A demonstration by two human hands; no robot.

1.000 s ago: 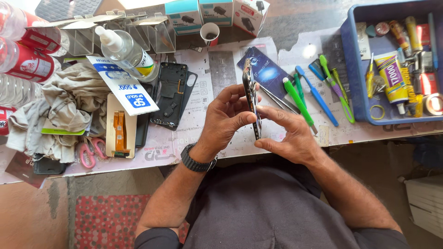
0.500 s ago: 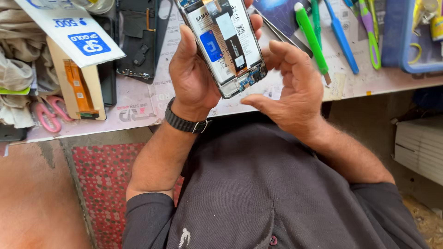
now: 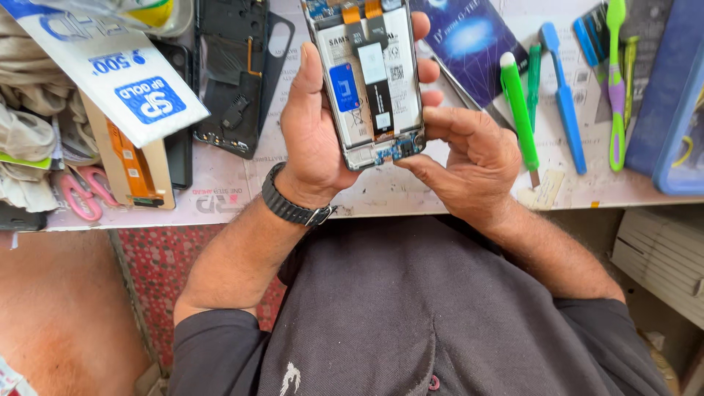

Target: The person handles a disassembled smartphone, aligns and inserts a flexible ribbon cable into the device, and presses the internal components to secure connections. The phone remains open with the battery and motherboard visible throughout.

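Head view: the opened phone with bare white battery and orange flex cables [image 3: 370, 81] is held above the near edge of the white paper-covered table [image 3: 411, 192]. The left hand [image 3: 315, 139] grasps it from the left, its fingers curled behind. The right hand [image 3: 469, 158] pinches its lower right corner. The phone's top is cut off. Two green screwdrivers [image 3: 519, 110] lie at right, one pair of pink scissors [image 3: 81, 192] at left.

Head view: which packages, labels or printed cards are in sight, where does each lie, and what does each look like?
White packet: top left on the bench, tilted, with blue patches.
Dark blue card: top centre-right on the bench, glossy, with a pale glow.
Blue sticker: on the battery of the opened phone, small rounded rectangle; the phone is held in the left hand, with the right hand at its lower end.
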